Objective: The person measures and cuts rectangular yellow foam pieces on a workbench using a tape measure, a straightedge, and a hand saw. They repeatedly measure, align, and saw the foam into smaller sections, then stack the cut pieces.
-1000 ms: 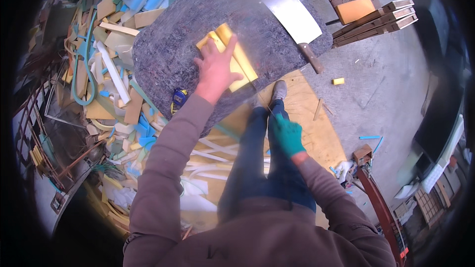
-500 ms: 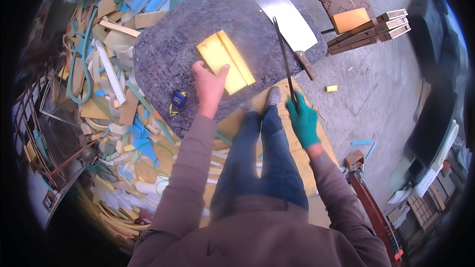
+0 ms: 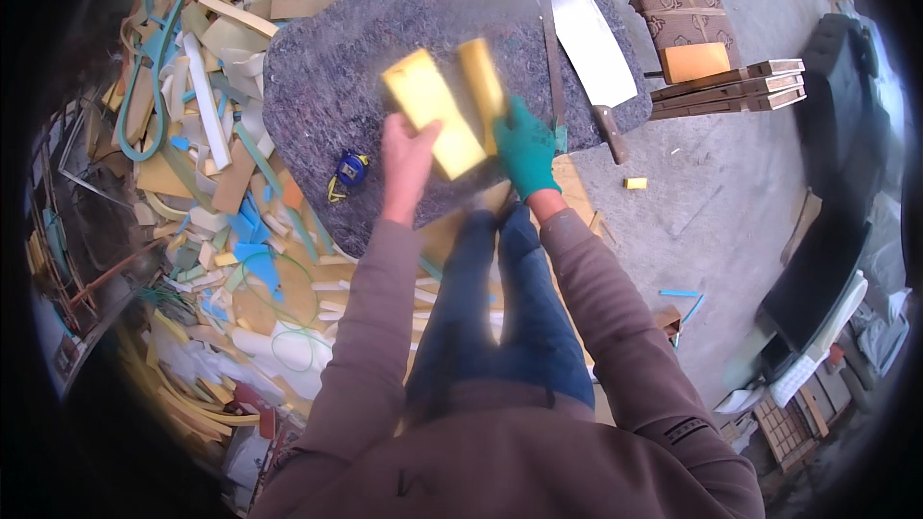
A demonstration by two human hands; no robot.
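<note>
- Presently the bare left hand is partly open, its thumb over the left edge of a thick, yellow, rectangular foam block; whether it grips firmly I cannot tell.
- Most of that block stretches ahead and to the right of this hand.
- The right hand, in a green glove, is closed on the near end of a narrow yellow foam strip, which points away from it, a gap parting it from the block.
- Just right of the glove lies a long, narrow, dark blade.
- Near the left hand, on its left, sits a rounded blue-and-black tape measure.
- Farther ahead and right of the right hand lies a broad, bright metal cleaver with a brown handle.
- Well beyond that hand's right stands an orange foam block.
</note>
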